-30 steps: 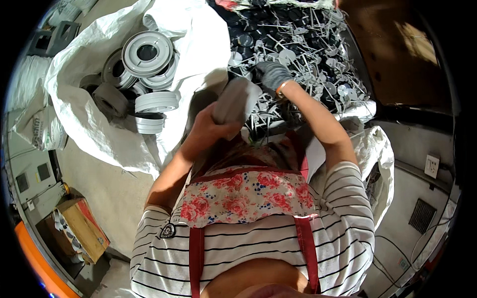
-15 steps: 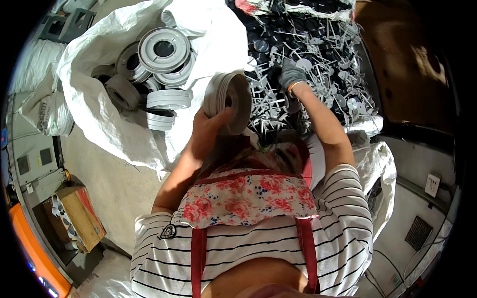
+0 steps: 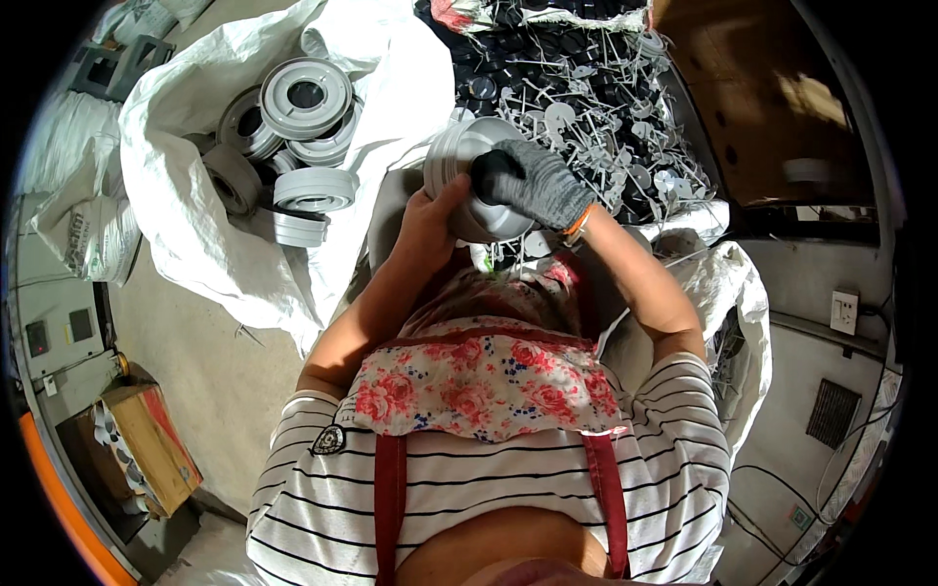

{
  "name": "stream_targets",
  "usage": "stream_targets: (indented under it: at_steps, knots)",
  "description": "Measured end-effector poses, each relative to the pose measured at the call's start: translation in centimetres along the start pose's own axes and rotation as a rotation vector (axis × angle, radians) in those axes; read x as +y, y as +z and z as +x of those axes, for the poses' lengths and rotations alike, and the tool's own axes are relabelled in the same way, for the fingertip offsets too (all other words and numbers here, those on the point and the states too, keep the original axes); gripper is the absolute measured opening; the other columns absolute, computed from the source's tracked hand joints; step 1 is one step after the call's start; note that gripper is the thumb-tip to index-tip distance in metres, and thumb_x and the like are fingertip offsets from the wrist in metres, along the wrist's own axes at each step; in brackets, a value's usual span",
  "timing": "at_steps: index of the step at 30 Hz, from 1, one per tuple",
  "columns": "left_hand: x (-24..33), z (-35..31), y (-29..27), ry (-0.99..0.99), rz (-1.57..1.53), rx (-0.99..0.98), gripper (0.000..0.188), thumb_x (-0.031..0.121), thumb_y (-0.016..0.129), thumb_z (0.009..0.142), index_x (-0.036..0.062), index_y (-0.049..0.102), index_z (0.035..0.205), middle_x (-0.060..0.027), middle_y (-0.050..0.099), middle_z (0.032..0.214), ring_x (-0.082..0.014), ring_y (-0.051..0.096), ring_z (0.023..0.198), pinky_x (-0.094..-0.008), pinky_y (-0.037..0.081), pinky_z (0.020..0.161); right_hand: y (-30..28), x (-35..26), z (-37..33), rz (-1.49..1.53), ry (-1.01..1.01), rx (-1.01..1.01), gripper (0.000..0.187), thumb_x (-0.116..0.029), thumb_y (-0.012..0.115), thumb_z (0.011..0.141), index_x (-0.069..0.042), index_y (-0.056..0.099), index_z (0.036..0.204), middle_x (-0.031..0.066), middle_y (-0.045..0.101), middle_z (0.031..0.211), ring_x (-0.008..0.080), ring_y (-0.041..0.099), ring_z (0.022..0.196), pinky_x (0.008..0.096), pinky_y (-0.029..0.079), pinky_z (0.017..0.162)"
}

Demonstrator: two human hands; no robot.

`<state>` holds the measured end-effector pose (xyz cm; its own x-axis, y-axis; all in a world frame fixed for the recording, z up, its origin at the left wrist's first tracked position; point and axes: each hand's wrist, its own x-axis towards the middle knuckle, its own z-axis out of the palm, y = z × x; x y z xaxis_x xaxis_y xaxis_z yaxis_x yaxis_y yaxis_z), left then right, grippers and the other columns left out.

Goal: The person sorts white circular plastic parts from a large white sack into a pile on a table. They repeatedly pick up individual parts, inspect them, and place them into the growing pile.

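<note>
I hold a round grey plastic spool (image 3: pixel 461 156) in front of me, above my floral apron. My bare left hand (image 3: pixel 427 217) cups its left and lower edge. My right hand (image 3: pixel 531 183), in a grey knit glove, lies over the spool's face with a dark part under its fingers; what that part is cannot be made out. Beyond the spool spreads a heap of small grey and black plastic pieces on thin stems (image 3: pixel 586 107).
A big white woven sack (image 3: pixel 195 234) lies open at the left, holding several grey spools (image 3: pixel 305 96). A brown cardboard box (image 3: pixel 147 449) stands at the lower left. A second white sack (image 3: pixel 733 293) hangs at my right, beside a wall socket (image 3: pixel 842 311).
The spool has come in from the left toward my chest. My gloved right hand has left the heap of small pieces and now rests on the spool's face.
</note>
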<state>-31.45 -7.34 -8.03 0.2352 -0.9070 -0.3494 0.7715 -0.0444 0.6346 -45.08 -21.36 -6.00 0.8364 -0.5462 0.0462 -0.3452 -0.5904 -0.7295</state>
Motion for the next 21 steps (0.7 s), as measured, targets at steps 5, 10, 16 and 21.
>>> stream_targets:
  at_steps: [5, 10, 16, 21]
  knots:
    - [0.8, -1.6, -0.3, -0.005, 0.185, -0.002, 0.031, 0.019, 0.060, 0.089, -0.0034, 0.054, 0.109, -0.0110, 0.062, 0.093, -0.0187, 0.063, 0.075, -0.0305, 0.053, 0.064, 0.0, -1.9, -1.1, -0.257, -0.325, 0.029, 0.074, -0.041, 0.073, 0.067, 0.001, 0.049, 0.123, 0.0205, 0.059, 0.108, 0.0396, 0.052, 0.107, 0.0396, 0.036, 0.101]
    - [1.8, -1.8, -1.2, -0.171, 0.076, -0.136, 0.034, 0.021, 0.058, 0.090, -0.0053, 0.054, 0.110, -0.0128, 0.063, 0.093, -0.0215, 0.064, 0.079, -0.0334, 0.055, 0.069, -1.3, -4.4, -2.2, -0.191, -0.466, -0.259, 0.035, -0.014, 0.057, 0.081, -0.003, 0.057, 0.114, 0.0190, 0.053, 0.113, 0.0333, 0.052, 0.108, 0.0410, 0.045, 0.092]
    - [2.8, -2.5, -1.2, -0.279, 0.261, -0.219, 0.041, 0.023, 0.054, 0.092, -0.0076, 0.051, 0.119, -0.0158, 0.062, 0.107, -0.0231, 0.063, 0.094, -0.0348, 0.053, 0.082, 0.3, -3.2, -4.2, -0.717, -0.880, -0.173, 0.031, -0.011, 0.045, 0.086, -0.011, 0.058, 0.114, 0.0084, 0.058, 0.112, 0.0275, 0.055, 0.105, 0.0401, 0.045, 0.086]
    - [1.9, -4.9, 0.8, -0.185, 0.123, -0.140, 0.035, 0.020, 0.057, 0.090, -0.0063, 0.054, 0.113, -0.0131, 0.063, 0.100, -0.0215, 0.064, 0.087, -0.0328, 0.054, 0.077, 1.0, -3.8, -3.3, -0.241, -0.272, -0.176, 0.039, -0.028, 0.063, 0.072, -0.004, 0.061, 0.102, 0.0206, 0.061, 0.091, 0.0357, 0.058, 0.085, 0.0413, 0.045, 0.076]
